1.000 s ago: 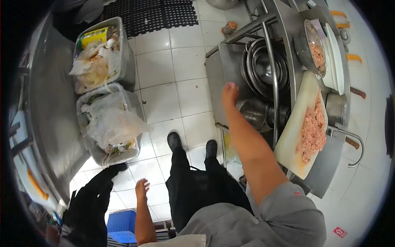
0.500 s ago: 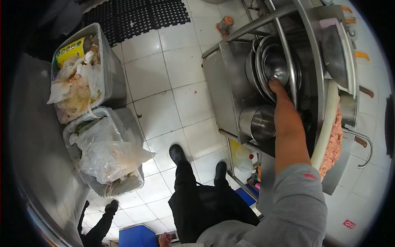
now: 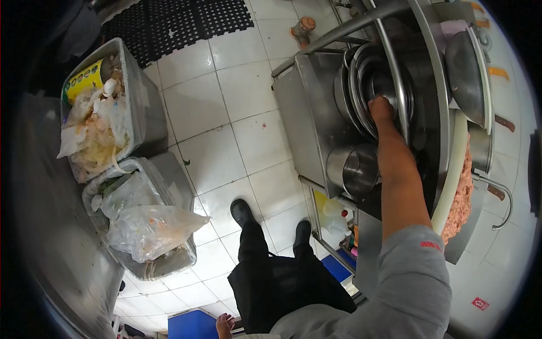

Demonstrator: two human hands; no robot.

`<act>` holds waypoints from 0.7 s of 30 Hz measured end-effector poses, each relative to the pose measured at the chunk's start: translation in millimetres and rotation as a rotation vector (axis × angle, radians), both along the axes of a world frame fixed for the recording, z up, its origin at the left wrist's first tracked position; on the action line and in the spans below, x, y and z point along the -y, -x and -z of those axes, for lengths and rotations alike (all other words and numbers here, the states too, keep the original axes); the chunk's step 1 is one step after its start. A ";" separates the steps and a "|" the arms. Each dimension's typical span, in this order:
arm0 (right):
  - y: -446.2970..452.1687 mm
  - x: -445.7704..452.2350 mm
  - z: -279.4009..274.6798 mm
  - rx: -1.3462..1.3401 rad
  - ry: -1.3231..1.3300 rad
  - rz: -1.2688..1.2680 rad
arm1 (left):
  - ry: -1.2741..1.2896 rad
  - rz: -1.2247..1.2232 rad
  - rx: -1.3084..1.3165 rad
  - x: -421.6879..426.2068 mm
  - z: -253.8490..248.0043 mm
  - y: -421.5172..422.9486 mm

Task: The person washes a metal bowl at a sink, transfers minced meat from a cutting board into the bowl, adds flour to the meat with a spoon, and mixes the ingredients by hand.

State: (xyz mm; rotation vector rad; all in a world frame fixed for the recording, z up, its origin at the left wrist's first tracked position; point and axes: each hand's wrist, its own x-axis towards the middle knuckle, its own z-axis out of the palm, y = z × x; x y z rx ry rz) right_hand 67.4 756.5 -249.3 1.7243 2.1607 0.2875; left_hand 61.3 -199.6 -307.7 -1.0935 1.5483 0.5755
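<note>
My right hand (image 3: pixel 381 108) reaches down under a metal rail into a stack of nested steel bowls (image 3: pixel 357 113) on the shelf. Its fingers are closed at the innermost metal bowl (image 3: pixel 384 86), though the fingertips are partly hidden. Beside the stack, below my forearm, a steel pot (image 3: pixel 345 168) lies with its mouth toward me. Low in the picture my left hand (image 3: pixel 224 326) hangs near my body, fingers loosely apart, holding nothing.
Two grey bins (image 3: pixel 148 113) full of plastic bags and scraps stand at left. On the counter edge at right, ground meat (image 3: pixel 458 198) lies by a white board (image 3: pixel 450 181). A black mat (image 3: pixel 180 28) covers the floor ahead. Jugs (image 3: pixel 334 217) sit on the low shelf.
My right hand has turned within the bowls, its fingers now more curled. My left hand has risen slightly. The legs at the lower left have mostly left the view.
</note>
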 end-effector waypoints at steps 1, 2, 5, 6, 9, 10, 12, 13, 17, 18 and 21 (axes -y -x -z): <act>6.3 7.5 -4.4 0.000 -0.001 0.001 | 0.006 0.018 -0.003 -22.9 -8.5 7.4; 8.9 14.7 -9.2 -0.366 0.067 0.302 | 0.005 0.021 0.000 -29.7 -10.5 10.3; -28.6 -10.5 35.5 -0.959 -0.235 0.448 | -0.093 0.069 -0.015 -60.6 -23.1 27.3; -44.5 -20.5 59.8 -0.976 -0.346 0.304 | -0.092 0.066 -0.026 -72.5 -23.4 36.2; 26.1 58.5 8.5 -0.925 -0.299 0.507 | -0.273 0.091 -0.164 -120.0 -20.6 65.5; 16.5 58.1 44.8 -1.097 -0.414 0.449 | -0.352 0.116 -0.218 -143.3 -24.0 79.9; 44.9 112.1 22.9 -1.128 -0.418 0.244 | -0.460 0.128 -0.302 -213.6 -47.6 114.4; 54.7 132.2 12.4 -1.180 -0.337 0.276 | -0.554 0.132 -0.335 -243.8 -50.4 128.2; 77.5 236.9 -40.6 -1.391 -0.121 0.160 | -0.892 0.287 -0.446 -378.1 -101.6 181.8; 85.3 264.1 -53.9 -1.460 -0.052 0.162 | -1.008 0.358 -0.476 -405.0 -103.0 195.9; 92.0 343.7 -102.0 -1.555 0.159 0.145 | -1.149 0.388 -0.497 -484.0 -151.9 232.7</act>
